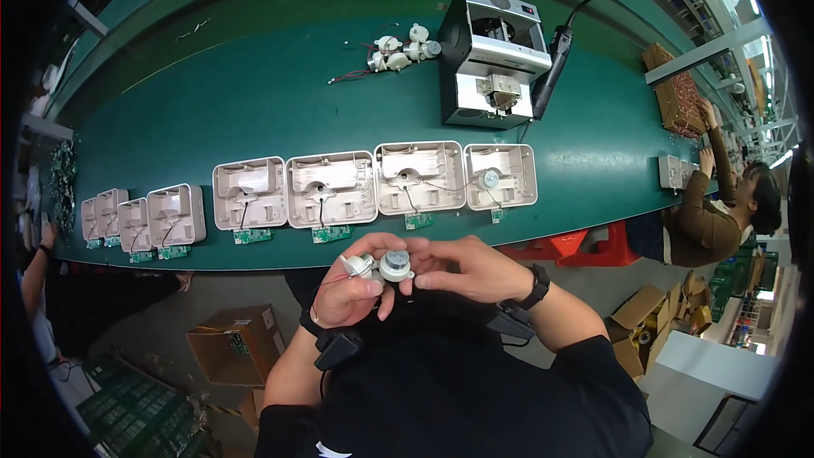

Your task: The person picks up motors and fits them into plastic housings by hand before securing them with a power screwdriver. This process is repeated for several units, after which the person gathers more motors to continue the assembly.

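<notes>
My left hand (346, 297) is closed around a small white plastic motor unit (359, 266) with thin red and dark wires. Beside it, between both hands, is a second white motor unit (395, 265) with a grey round top. My right hand (475, 270) pinches this second one from the right with thumb and fingers. Both hands are in front of the table's near edge, close to my body. Beyond them, beige plastic housings (332, 219) stand in a row, with green circuit boards (331, 234) wired to them. The rightmost housing (526, 197) holds a round motor (488, 179).
More white motor units (392, 58) lie in a cluster on the green table (280, 102). A black and silver machine (496, 59) stands right of them, with a black-handled tool (553, 72) at its side. A co-worker (721, 212) sits at the right by a carton (678, 102).
</notes>
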Available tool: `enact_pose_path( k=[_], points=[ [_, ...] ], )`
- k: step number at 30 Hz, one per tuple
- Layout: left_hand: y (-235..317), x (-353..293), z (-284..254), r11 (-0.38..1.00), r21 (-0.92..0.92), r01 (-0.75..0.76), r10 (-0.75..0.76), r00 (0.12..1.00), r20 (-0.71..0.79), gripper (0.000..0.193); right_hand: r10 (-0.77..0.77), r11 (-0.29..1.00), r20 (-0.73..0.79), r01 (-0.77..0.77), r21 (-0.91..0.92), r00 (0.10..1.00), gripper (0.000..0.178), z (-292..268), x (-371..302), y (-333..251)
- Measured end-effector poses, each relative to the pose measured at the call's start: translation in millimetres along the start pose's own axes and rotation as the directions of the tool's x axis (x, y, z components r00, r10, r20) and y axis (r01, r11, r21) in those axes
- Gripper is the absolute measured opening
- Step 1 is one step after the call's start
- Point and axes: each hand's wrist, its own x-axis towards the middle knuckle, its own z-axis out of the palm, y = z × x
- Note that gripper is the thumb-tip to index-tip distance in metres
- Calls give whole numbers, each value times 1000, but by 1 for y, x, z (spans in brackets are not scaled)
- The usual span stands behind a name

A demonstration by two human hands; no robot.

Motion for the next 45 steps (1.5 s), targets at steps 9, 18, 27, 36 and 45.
enact_pose_path(
  k=[9,18,27,36,45],
  points=[
    [2,-5,16,856,514,63,55,976,-213,44,-271,936,-284,182,-302,920,37,15,5,-17],
    [9,-14,26,831,554,-48,151,978,-143,42,-200,978,-116,190,-91,973,30,11,2,-16],
    [11,-9,32,447,894,-26,234,968,-89,54,-598,727,-260,377,-574,758,27,15,4,-22],
    [11,-11,33,228,973,24,246,966,-81,70,-521,749,-180,346,-566,834,35,17,4,-25],
    [4,-17,30,567,812,138,75,973,-218,64,-369,861,-137,283,-424,919,25,13,1,-27]
  ],
)
